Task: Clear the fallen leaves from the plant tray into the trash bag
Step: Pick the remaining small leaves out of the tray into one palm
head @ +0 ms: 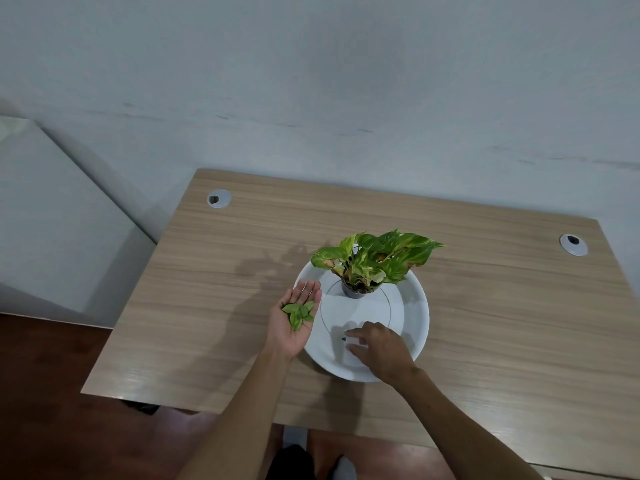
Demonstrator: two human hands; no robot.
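A round white tray (414,306) lies on the wooden desk with a small potted plant (372,261) standing at its far side. My left hand (294,323) is held palm up at the tray's left rim, fingers spread, with several small green fallen leaves (298,312) resting on the palm. My right hand (379,348) hovers palm down over the tray's near part, fingers loosely curled toward a tiny dark speck (344,339) on the tray. Nothing shows between its fingers. No trash bag is in view.
The wooden desk (207,306) stands against a pale wall, with a cable grommet at the back left (219,198) and another at the right (573,244). A white cabinet (52,220) stands to the left. A dark object lies on the floor under the desk's near edge.
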